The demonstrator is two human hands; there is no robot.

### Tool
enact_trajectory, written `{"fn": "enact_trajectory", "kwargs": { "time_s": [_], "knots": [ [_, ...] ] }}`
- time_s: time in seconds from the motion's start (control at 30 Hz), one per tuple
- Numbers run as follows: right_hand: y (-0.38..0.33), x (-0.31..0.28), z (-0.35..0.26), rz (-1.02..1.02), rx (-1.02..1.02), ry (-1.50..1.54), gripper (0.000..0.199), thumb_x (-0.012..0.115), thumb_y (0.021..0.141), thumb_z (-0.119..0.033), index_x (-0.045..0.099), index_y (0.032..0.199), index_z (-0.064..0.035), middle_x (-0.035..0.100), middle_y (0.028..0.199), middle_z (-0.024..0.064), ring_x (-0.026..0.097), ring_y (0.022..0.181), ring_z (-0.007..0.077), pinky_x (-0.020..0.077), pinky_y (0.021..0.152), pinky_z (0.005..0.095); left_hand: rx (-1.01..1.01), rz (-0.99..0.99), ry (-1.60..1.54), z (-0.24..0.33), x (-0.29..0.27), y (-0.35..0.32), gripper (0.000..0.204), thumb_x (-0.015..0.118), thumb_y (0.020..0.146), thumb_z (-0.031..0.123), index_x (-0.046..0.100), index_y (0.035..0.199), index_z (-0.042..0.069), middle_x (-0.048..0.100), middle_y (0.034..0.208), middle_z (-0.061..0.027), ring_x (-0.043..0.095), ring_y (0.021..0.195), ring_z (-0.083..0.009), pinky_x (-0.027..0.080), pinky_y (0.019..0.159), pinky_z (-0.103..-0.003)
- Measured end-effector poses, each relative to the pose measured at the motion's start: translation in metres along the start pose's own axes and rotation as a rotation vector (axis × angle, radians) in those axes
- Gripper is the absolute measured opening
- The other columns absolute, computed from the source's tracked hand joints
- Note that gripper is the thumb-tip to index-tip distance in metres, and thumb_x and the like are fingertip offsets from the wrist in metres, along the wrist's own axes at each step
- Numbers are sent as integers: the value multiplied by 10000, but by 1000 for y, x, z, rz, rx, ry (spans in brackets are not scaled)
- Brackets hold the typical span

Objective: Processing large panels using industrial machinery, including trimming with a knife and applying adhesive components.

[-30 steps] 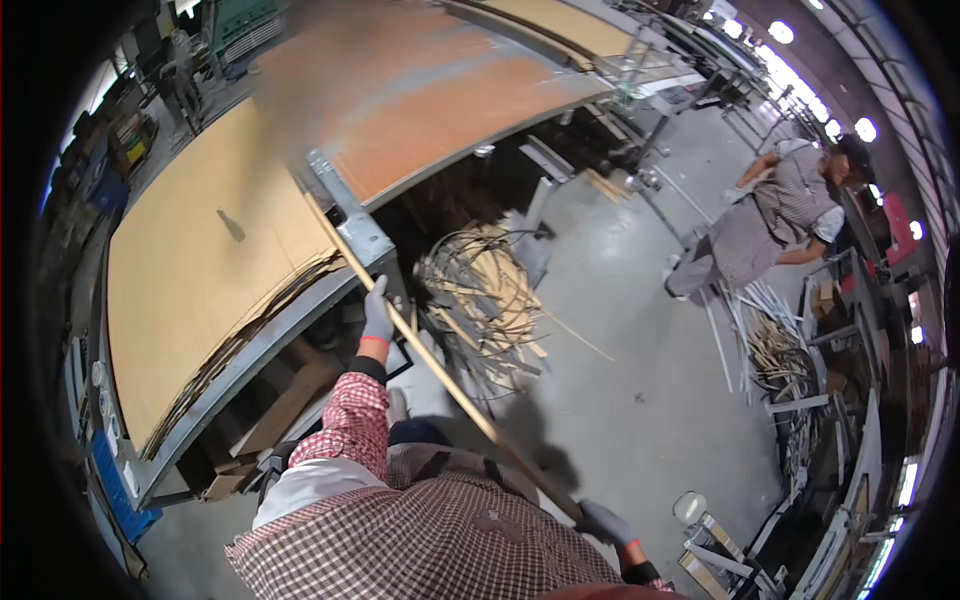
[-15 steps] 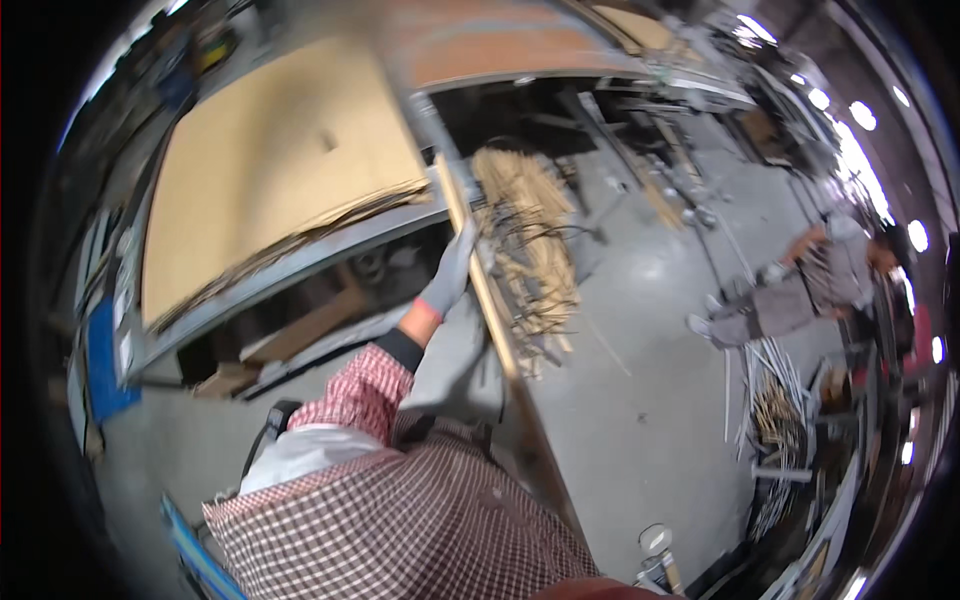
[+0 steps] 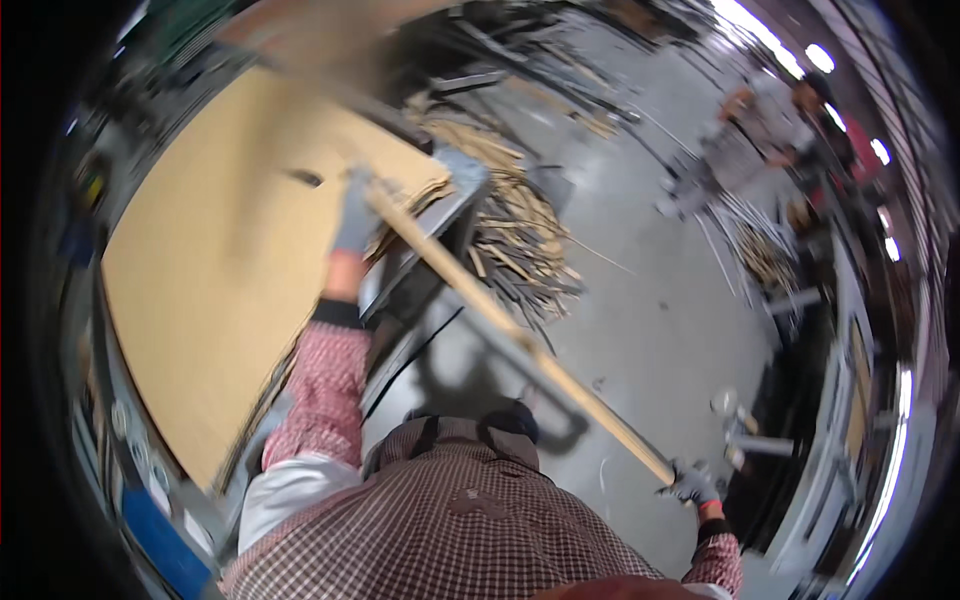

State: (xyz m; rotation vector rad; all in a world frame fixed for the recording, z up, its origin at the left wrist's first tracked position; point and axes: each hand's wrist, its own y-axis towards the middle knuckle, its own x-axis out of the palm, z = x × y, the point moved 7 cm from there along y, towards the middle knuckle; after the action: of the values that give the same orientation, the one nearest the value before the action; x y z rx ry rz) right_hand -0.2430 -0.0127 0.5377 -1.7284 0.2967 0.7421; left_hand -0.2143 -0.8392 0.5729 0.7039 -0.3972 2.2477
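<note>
A long, narrow wooden strip [image 3: 480,295] crosses in front of my body, slanting from the stacked sheets down to the lower right. My left hand [image 3: 357,215], in a grey glove and smeared by motion, grips it near its far end, above the edge of the stack. At the near end, my right hand [image 3: 692,485], also gloved in grey, is closed around the strip. Beneath my left arm lies the stack of large tan sheets [image 3: 200,260], resting on a metal-framed table. A small dark mark shows on the top sheet.
A heap of cut strips [image 3: 520,220] lies on the grey floor [image 3: 640,330] beyond the table's corner. Another person [image 3: 755,140] is at the upper right, near a bundle of thin lengths [image 3: 755,245]. Metal racks line the right side.
My left hand has moved left with the strip, over the stack's corner. The strip now slants more across me, and my right hand has come into view holding its near end.
</note>
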Motion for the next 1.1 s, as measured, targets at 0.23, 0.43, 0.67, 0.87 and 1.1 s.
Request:
{"fn": "enact_trajectory", "kwargs": {
  "time_s": [0.23, 0.43, 0.67, 0.87, 1.1],
  "knots": [
    [-106, -5, -171, 211, -247, 20, 726, 818, 582, -416, 544, 1149, -54, 611, 1071, 175, 578, 1002, 373, 459, 848, 417, 320, 391, 95, 270, -158, -141, 689, 471, 943, 520, 382, 1321, -49, 513, 1228, -255, 568, 1089, -321, 494, 937, -420],
    [-114, 34, -272, 190, -548, -69, 683, 806, 578, -402, 575, 1117, -54, 605, 1072, 158, 558, 1028, 349, 434, 886, 412, 430, 509, 332, 397, -269, -235, 869, 533, 904, 540, 149, 1446, -19, 400, 1311, -313, 503, 1164, -382, 469, 970, -433],
    [-50, 82, -356, -56, -714, -251, 670, 806, 572, -373, 550, 1108, -63, 598, 1053, 126, 550, 1008, 332, 401, 889, 442, 453, 876, 511, 415, -436, -367, 649, 524, 888, 584, 463, 1137, -13, 593, 909, -150, 621, 735, -210, 562, 694, -324],
    [25, 112, -363, -143, -771, -240, 711, 834, 507, -304, 547, 1109, -58, 604, 1011, 139, 554, 975, 349, 401, 863, 449, 258, 1019, 756, 347, -553, -419, 513, 523, 895, 575, 540, 999, 73, 560, 725, -61, 585, 635, -169, 511, 535, -302],
    [-3, 151, -279, -190, -463, -106, 717, 878, 434, -256, 548, 1039, -58, 607, 957, 146, 579, 918, 352, 466, 804, 393, 211, 1001, -35, 206, -508, -418, 439, 538, 923, 492, 512, 939, 54, 501, 761, -51, 538, 609, -167, 494, 553, -289]
  ]
}}
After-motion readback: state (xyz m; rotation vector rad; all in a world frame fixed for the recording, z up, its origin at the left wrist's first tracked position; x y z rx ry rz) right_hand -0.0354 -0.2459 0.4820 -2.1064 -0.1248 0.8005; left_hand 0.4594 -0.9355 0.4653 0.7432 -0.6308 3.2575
